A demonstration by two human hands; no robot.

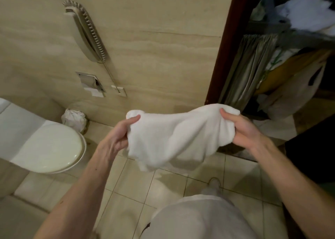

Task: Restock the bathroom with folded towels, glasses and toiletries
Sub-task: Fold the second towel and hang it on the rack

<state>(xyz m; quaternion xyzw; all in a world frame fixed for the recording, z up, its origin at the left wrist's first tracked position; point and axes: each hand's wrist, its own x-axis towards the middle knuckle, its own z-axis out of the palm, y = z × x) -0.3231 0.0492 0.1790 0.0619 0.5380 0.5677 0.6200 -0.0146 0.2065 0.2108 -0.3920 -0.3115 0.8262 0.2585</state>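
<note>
A white towel [174, 137] hangs stretched between my two hands at mid-frame, above the tiled floor. My left hand [117, 137] grips its left edge, thumb on top and fingers curled under the cloth. My right hand [241, 129] grips the bunched right end, thumb over the top edge. The towel sags in the middle and its lower corner droops toward the floor.
A toilet [54, 148] with its lid down stands at the left, a lined bin [74, 119] behind it. A wall phone [87, 31] and a paper holder [90, 83] hang on the beige wall. Through the dark door frame [223, 48] at right stands a housekeeping cart [282, 60] with linen.
</note>
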